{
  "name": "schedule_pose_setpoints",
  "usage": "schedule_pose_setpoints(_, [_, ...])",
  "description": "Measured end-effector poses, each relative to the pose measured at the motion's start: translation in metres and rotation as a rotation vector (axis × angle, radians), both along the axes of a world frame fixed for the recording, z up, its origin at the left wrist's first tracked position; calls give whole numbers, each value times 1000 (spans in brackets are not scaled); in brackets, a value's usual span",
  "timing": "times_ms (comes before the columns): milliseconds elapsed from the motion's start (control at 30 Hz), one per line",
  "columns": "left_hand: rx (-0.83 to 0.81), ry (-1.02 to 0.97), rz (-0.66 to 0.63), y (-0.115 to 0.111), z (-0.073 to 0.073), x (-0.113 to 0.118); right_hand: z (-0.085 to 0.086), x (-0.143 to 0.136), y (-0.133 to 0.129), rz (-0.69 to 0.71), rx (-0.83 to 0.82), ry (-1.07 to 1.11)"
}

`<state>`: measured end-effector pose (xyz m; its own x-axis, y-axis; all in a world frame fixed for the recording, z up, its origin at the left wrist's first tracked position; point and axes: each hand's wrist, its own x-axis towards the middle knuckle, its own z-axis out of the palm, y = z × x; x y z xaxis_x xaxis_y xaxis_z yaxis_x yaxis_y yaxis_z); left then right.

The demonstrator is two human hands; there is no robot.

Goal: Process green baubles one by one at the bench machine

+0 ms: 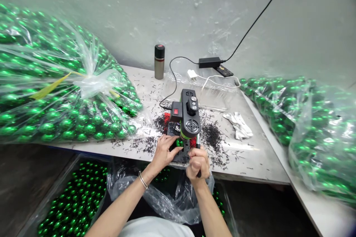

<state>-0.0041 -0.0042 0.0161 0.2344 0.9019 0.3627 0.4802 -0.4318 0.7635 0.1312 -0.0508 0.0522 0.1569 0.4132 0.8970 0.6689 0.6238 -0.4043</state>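
A small black bench machine point(190, 113) with a red switch and a green band stands on the table before me. Under its head sits a shiny green ball point(180, 142), pinched between the thumb and fingers of my left hand point(166, 150). My right hand point(198, 163) is wrapped around the black grip of a lever handle point(198, 141) at the machine's right side. Black shavings point(211, 135) lie scattered around the base. The tool tip above the ball is hidden by the machine's head.
A large tied bag of green balls point(69, 114) fills the left; more bagged balls point(314, 129) lie right. Behind are a thermos point(159, 63), a power adapter point(210, 62) with cables and a clear plastic tray point(214, 98). White gloves point(238, 125) rest right. Loose balls point(75, 200) sit below the table edge.
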Motion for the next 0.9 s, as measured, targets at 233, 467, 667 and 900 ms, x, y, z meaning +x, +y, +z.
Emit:
schedule_pose_setpoints(233, [24,-12,-5,3,-2,0,-4,2,3,59,-16,0])
schedule_pose_setpoints(467, [-9,-17,-12,5,1,0,-5,7,4,102,-23,-107])
schedule_pose_setpoints(667, [-44,-57,11,8,3,2,43,3,0,64,-48,18])
schedule_pose_setpoints(900, [123,-31,-86,-38,-3,-31,85,-2,-5,102,-228,183])
